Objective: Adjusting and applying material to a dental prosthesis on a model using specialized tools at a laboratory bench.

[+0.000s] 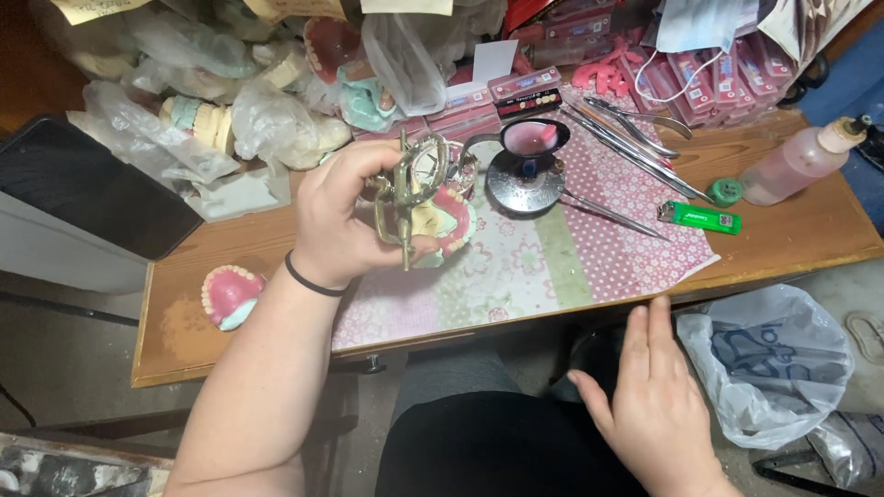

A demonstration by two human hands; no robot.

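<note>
So from where I'm standing, the left hand (343, 216) is wrapped tight around a brass hinged frame (411, 189) with a set of pink-and-cream denture models (446, 219) mounted in it, held up just above the patterned mat (516, 267) at the near side of the wooden bench (792, 230); the thumb presses on the lower model and the fingers curl behind the frame. The right hand (649, 396) holds nothing — flat, fingers together, hovering below the bench edge over the lap.

If you ask me, the way to do this bit well is to keep the frame steady and level, gripping the metal rather than the wax gums, which I'd guess mark easily; bringing the free hand up to support the base would help too.

Close by: a small round burner with a pink dish (531, 156) just beyond the frame, long steel instruments (635, 138) on the mat, a green lighter (700, 217), a squeeze bottle of pinkish liquid (799, 163), and a loose upper denture (230, 294) lying well off to the left.

What I can't make out — whether the frame is hinged open or closed, since the hand covers most of it; the back of the bench is a jumble of plastic bags (276, 120) and casts.
</note>
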